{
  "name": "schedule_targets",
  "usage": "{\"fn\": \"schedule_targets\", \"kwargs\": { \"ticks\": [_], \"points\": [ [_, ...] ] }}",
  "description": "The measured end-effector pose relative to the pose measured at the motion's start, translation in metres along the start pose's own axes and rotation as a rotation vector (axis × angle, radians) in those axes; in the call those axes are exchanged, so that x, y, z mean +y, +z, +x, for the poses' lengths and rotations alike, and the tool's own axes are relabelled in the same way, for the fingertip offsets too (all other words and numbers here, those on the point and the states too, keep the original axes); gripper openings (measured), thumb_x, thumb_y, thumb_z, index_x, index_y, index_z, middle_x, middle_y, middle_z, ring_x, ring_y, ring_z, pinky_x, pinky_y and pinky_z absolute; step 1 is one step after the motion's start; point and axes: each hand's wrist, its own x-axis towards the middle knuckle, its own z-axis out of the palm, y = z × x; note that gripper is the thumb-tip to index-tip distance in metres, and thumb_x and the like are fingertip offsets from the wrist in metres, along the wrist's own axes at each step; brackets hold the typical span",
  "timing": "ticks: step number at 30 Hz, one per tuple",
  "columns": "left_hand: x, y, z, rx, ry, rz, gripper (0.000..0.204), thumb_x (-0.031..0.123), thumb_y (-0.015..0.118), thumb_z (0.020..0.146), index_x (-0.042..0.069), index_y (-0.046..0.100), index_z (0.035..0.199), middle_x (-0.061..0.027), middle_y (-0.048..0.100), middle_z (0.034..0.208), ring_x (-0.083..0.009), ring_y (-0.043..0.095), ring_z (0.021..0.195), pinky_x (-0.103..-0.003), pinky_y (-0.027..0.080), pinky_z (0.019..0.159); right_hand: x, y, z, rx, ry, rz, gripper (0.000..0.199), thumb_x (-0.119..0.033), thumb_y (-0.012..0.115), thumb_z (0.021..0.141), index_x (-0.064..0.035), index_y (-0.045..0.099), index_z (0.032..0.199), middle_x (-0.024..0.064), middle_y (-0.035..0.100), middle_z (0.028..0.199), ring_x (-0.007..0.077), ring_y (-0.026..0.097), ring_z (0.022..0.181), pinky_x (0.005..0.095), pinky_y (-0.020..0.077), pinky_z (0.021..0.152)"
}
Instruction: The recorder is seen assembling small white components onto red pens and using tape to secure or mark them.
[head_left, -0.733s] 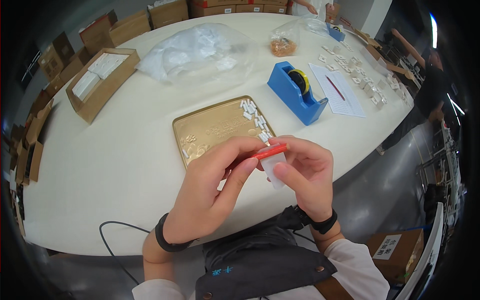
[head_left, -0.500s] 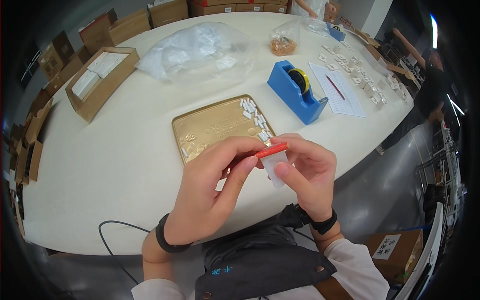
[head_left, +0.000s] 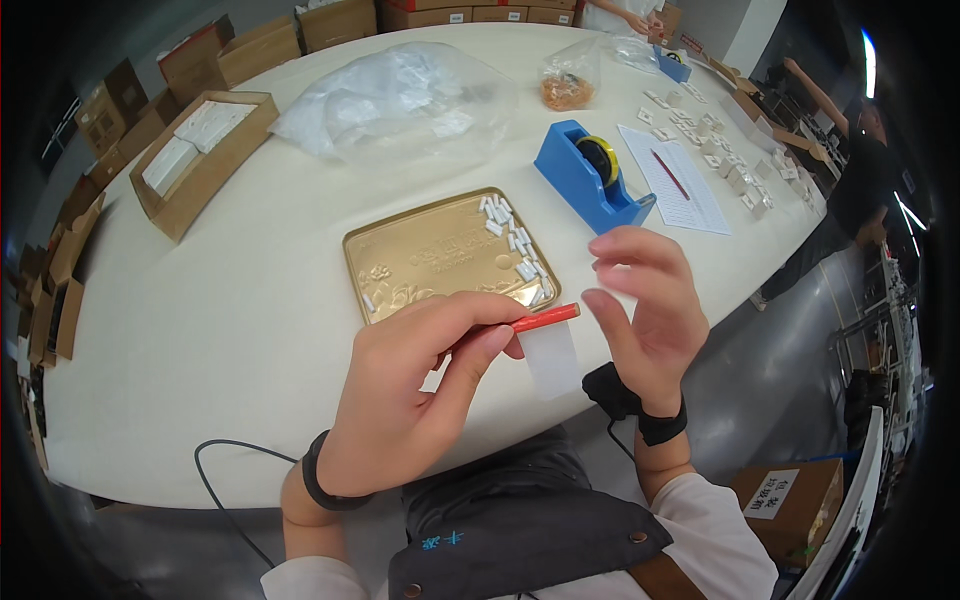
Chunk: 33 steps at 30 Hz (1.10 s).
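Note:
My left hand (head_left: 405, 390) pinches a slim red stick (head_left: 548, 318) between thumb and fingers, its far end pointing right. From the stick hangs a translucent white strip (head_left: 551, 362), spread flat below it. My right hand (head_left: 655, 310) is just right of the stick's end, fingers apart and curved, touching neither stick nor strip. Beyond both hands lies a shallow gold tray (head_left: 425, 255) with embossed patterns. Several small white cylinders (head_left: 497, 216) lie along its right side, and one sits near its left edge. My left fingers hide part of the stick.
A blue tape dispenser (head_left: 590, 185) stands behind the right hand, beside a paper sheet (head_left: 695, 205) with a red pen (head_left: 670, 175). Clear plastic bags (head_left: 400, 100) and an open carton (head_left: 190, 215) lie farther back. Small white pieces (head_left: 740, 175) cover the far right. Other people are nearby.
My right hand has let go of the white strip and moved right, its fingers opening. The strip now hangs free from the stick, which stays in my left hand, slightly lower.

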Motion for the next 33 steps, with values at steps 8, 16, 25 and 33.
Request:
{"fn": "schedule_targets", "kwargs": {
  "ticks": [8,16,25,33],
  "points": [
    [-0.001,0.005,-0.001,-0.043,0.044,0.134,0.012,-0.004,0.057,0.082,-0.001,0.063,0.093,-0.0075,0.065,0.079,-0.0113,0.058,0.066,-0.023,0.044,0.058,-0.001,-0.015,0.002,-0.210,-0.400,-0.367,0.025,-0.008,0.072,0.057,-0.0129,0.072,0.082,0.0071,0.063,0.102,0.0239,0.054,0.093,0.0310,0.0474,0.076],
    [-0.010,0.010,-0.004,0.017,0.283,0.392,0.027,-0.010,0.060,0.071,-0.001,0.060,0.096,-0.0098,0.061,0.079,-0.0239,0.054,0.063,-0.032,0.043,0.057,-0.006,-0.011,0.003,-0.261,-0.118,-0.157,0.021,0.000,0.072,0.060,-0.0046,0.068,0.080,0.0093,0.066,0.090,0.0260,0.060,0.086,0.0324,0.0498,0.074],
    [-0.010,0.012,-0.001,0.034,0.309,0.468,0.026,-0.009,0.062,0.071,0.003,0.063,0.093,-0.0074,0.064,0.079,-0.0228,0.055,0.063,-0.031,0.043,0.057,-0.005,-0.003,-0.010,-0.064,0.117,0.116,0.026,0.014,0.070,0.066,0.0045,0.062,0.088,0.0121,0.066,0.084,0.0194,0.066,0.079,0.0274,0.0531,0.070],
    [-0.015,0.014,0.003,0.078,0.358,0.449,0.025,-0.003,0.071,0.067,0.005,0.066,0.090,-0.0044,0.066,0.078,-0.0189,0.055,0.060,-0.027,0.042,0.054,-0.001,0.004,-0.019,0.022,0.209,0.301,0.042,0.017,0.069,0.067,0.0045,0.052,0.104,0.0127,0.065,0.085,0.0201,0.066,0.080,0.0295,0.0536,0.073]
  ]
}}
